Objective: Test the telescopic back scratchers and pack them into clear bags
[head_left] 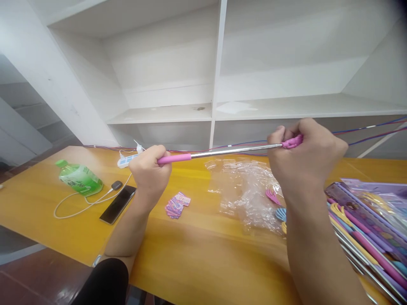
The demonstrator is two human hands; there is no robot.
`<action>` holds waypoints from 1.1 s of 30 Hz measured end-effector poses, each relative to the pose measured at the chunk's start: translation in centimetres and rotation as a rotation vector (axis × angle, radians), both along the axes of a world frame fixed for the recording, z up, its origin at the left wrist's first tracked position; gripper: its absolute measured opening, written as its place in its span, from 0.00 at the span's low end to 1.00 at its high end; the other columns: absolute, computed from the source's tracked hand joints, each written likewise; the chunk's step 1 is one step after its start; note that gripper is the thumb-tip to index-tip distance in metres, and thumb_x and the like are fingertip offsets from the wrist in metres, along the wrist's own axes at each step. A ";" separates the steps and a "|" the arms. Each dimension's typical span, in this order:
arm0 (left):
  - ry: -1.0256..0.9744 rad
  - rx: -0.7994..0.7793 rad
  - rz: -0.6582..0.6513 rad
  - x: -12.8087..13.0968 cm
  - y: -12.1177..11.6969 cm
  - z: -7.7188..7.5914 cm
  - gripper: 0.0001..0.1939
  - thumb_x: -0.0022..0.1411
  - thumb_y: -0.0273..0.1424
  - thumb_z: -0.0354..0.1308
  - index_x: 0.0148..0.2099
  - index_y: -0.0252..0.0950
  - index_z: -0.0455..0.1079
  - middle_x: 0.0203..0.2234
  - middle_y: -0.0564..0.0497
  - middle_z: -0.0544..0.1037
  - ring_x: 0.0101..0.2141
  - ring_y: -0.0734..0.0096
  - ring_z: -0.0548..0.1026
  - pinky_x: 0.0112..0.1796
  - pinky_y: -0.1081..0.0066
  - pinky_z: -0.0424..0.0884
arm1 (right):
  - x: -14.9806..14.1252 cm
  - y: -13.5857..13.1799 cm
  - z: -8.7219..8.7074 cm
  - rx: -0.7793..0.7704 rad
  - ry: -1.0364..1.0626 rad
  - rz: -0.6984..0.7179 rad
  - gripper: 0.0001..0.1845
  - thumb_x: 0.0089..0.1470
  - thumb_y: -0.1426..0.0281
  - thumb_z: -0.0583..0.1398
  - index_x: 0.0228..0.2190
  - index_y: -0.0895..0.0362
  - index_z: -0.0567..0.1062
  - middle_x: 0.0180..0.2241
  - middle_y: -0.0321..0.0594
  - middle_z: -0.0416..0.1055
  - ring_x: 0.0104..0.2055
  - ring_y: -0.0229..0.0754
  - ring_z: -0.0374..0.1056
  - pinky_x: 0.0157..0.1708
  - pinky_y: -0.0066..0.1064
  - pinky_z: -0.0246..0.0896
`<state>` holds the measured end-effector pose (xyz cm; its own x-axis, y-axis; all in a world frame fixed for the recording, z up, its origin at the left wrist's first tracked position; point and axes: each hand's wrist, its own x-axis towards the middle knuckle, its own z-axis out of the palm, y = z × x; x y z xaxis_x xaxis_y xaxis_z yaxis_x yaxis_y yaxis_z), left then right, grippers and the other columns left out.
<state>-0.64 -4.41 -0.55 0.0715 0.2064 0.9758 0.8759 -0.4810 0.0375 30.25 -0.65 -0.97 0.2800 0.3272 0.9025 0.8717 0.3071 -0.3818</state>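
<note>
Stretched between my two fists is a telescopic back scratcher [235, 150] with a pink grip, an extended metal rod and a pink claw head. My left hand [151, 171] is closed round the pink grip at its left end. Wrapped over the claw head is my right hand [310, 154], which partly hides it. The rod runs nearly level above the table, tilting slightly up to the right. Clear plastic bags [251, 195] lie under it, and a pink claw head [272, 195] shows beside my right forearm.
A box at the right holds several back scratchers [365, 241]. Small printed cards [177, 205] lie mid-table. To the left are a green bottle [79, 178], a phone [118, 204], a white cable and a power strip [125, 161]. White shelving [216, 63] rises behind the table.
</note>
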 end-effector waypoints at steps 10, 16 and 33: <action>0.111 -0.060 -0.100 3.1 0.4 -3.0 0.14 0.52 0.16 0.54 0.24 0.38 0.55 0.17 0.59 0.56 0.22 0.76 0.52 0.23 0.70 0.50 | -4.4 -2.3 -0.4 -0.074 -0.122 0.043 0.18 0.61 0.68 0.55 0.24 0.54 0.53 0.23 0.34 0.55 0.26 0.35 0.48 0.29 0.31 0.43; 0.085 -0.053 -0.177 2.5 0.9 -2.0 0.16 0.56 0.16 0.55 0.24 0.38 0.54 0.18 0.60 0.55 0.21 0.77 0.52 0.23 0.72 0.50 | -6.3 -3.8 -0.3 -0.039 -0.147 0.125 0.20 0.64 0.73 0.56 0.26 0.54 0.50 0.24 0.34 0.54 0.27 0.35 0.47 0.29 0.33 0.41; 0.528 -0.603 -0.113 3.3 0.2 -1.8 0.27 0.83 0.48 0.34 0.38 0.38 0.64 0.21 0.56 0.67 0.19 0.74 0.55 0.23 0.69 0.47 | 1.4 -2.0 1.2 -0.606 -0.217 0.454 0.18 0.59 0.65 0.64 0.51 0.52 0.74 0.34 0.38 0.77 0.35 0.42 0.70 0.36 0.34 0.58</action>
<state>2.69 -4.22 -2.37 0.5435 0.6505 0.5305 0.7979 -0.5966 -0.0859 31.64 -2.66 0.27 -0.1610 0.8202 0.5490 0.7854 0.4434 -0.4320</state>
